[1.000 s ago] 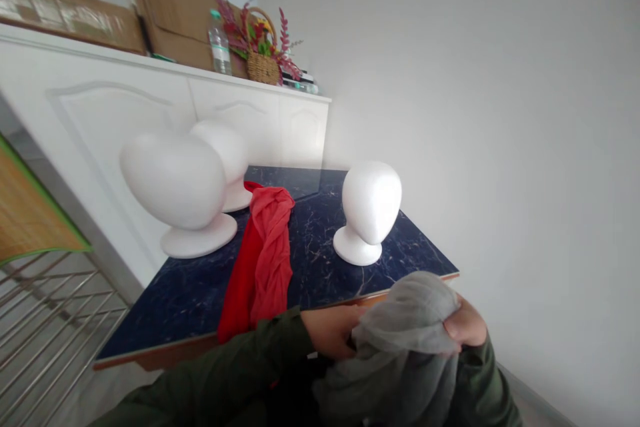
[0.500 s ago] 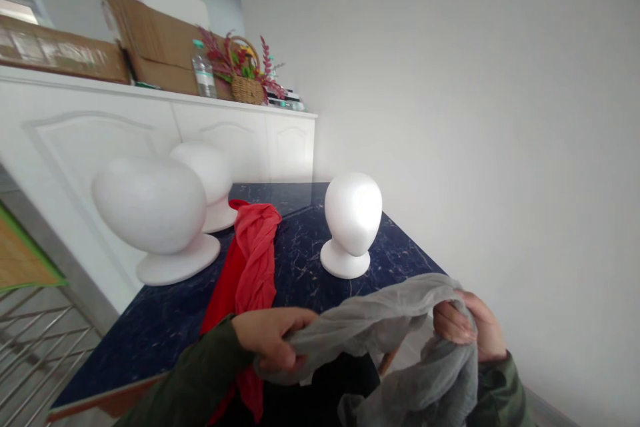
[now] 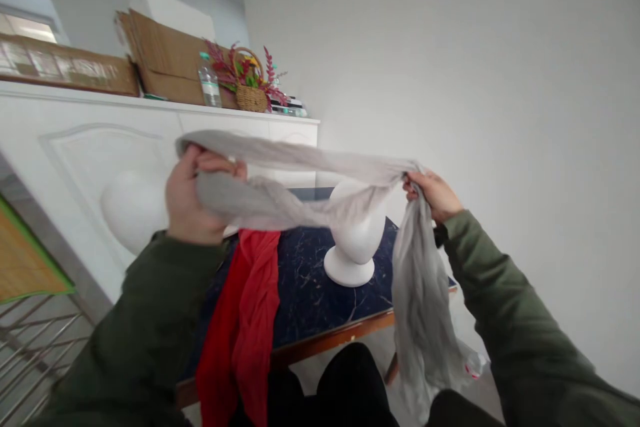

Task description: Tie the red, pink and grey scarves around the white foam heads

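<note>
A thin grey scarf (image 3: 320,177) is stretched in the air between my two hands. My left hand (image 3: 193,197) is closed round one end, up at the left. My right hand (image 3: 433,193) pinches the cloth farther along, and the rest hangs down from it past the table edge. Behind the stretched cloth stands a white foam mannequin head (image 3: 355,240) on the dark blue marbled table (image 3: 320,293). A red scarf (image 3: 245,320) lies along the table and drapes over its near edge.
Another white foam head (image 3: 127,213) stands at the left, partly hidden by my left arm. A white cabinet (image 3: 100,147) behind carries cardboard boxes, a water bottle (image 3: 209,80) and a flower basket (image 3: 250,90). A metal rack (image 3: 35,347) is at lower left.
Both hands have risen from below the table edge to chest height and moved apart, pulling the bunched grey scarf out into a long band in front of the foam head.
</note>
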Demonstrator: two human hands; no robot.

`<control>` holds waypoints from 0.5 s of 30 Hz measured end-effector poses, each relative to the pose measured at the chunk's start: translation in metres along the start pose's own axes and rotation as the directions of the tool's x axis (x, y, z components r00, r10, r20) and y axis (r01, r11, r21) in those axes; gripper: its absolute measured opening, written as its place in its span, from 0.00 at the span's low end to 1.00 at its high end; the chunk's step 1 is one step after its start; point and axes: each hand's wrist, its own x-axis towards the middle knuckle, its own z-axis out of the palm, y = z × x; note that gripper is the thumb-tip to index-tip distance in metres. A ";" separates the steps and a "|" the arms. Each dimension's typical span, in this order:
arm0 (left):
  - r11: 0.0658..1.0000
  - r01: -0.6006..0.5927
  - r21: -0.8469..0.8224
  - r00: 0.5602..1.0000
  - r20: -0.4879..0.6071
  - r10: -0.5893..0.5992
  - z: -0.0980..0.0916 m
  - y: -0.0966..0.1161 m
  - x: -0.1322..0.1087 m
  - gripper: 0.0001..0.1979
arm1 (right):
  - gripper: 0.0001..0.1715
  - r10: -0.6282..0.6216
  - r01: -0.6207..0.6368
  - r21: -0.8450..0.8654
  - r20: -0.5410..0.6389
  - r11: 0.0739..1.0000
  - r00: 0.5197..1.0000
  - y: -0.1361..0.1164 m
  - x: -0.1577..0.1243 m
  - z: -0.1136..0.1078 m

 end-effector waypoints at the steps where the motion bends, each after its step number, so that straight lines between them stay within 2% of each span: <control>1: 0.997 -0.029 0.074 0.997 -0.070 0.034 0.016 0.004 0.023 0.26 | 0.07 -0.090 0.082 -0.064 -0.135 0.995 0.987 0.002 0.027 0.003; 3: 0.981 -0.053 0.188 0.976 -0.198 0.091 0.049 0.000 0.061 0.28 | 0.07 -0.229 0.111 -0.330 -0.343 0.937 0.911 0.010 0.070 0.003; 4: 0.965 -0.036 0.258 0.978 -0.188 0.086 0.064 -0.007 0.076 0.28 | 0.10 -0.266 0.056 -0.486 -0.375 0.872 0.888 0.016 0.084 0.000; 5: 0.948 -0.014 0.317 0.986 -0.151 0.065 0.076 -0.016 0.086 0.27 | 0.12 -0.274 -0.015 -0.615 -0.373 0.788 0.886 0.024 0.092 -0.004; 7: 0.919 0.033 0.393 0.997 -0.075 -0.004 0.091 -0.040 0.093 0.25 | 0.13 -0.208 -0.131 -0.766 -0.328 0.629 0.922 0.045 0.094 -0.014; 9: 0.900 0.077 0.430 0.996 -0.001 -0.085 0.097 -0.066 0.084 0.22 | 0.11 -0.098 -0.193 -0.810 -0.294 0.554 0.951 0.071 0.081 -0.025; 11: 0.881 0.108 0.462 0.978 0.108 -0.176 0.096 -0.093 0.064 0.20 | 0.11 0.008 -0.235 -0.830 -0.268 0.506 0.963 0.100 0.061 -0.034; 13: 0.868 0.132 0.479 0.930 0.242 -0.276 0.095 -0.118 0.038 0.15 | 0.13 0.116 -0.257 -0.856 -0.229 0.449 0.966 0.130 0.037 -0.040; 15: 0.864 0.163 0.476 0.855 0.369 -0.364 0.095 -0.139 0.007 0.12 | 0.13 0.192 -0.246 -0.878 -0.180 0.411 0.965 0.158 0.009 -0.043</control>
